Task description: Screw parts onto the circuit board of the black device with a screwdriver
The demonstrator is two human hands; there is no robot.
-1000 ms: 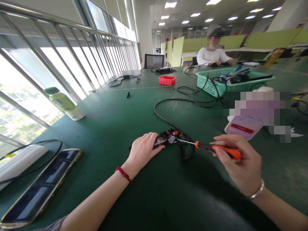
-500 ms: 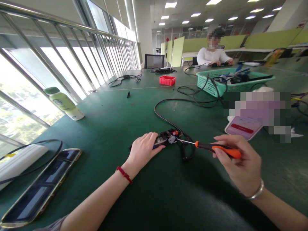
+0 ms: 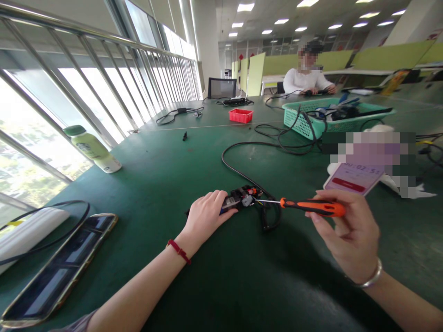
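On the near middle of the green worktable point(image 3: 207, 157): black handheld device point(image 3: 239, 198), its far end opened up to show a grey component, thin wires and red-orange parts. Left hand point(image 3: 204, 214) lies over the device's near end, fingers across the top and thumb along the side, closed on it and hiding much of the body. Right hand point(image 3: 356, 237) pinches the orange-and-black handle of a screwdriver point(image 3: 311, 207) between thumb and fingers. Shaft points left, roughly level; tip reaches the exposed parts. Whether it is seated in a screw cannot be told at this size.

Surroundings: black cable point(image 3: 238, 173) curves close behind the device and runs back in loops to the green plastic basket point(image 3: 300, 123), which holds mixed dark and blue items. Pink-screened phone point(image 3: 346, 180) sits just beyond the right hand, its lower edge partly covered by the fingers; a blurred patch masks its top. Farther back, small red tray point(image 3: 241, 116) and a small black piece point(image 3: 184, 136). Left side: green-capped bottle point(image 3: 92, 148) near the railing; dark gold-rimmed phone point(image 3: 62, 272) beside a white object point(image 3: 34, 233). Person in white point(image 3: 294, 82) seated across the table.
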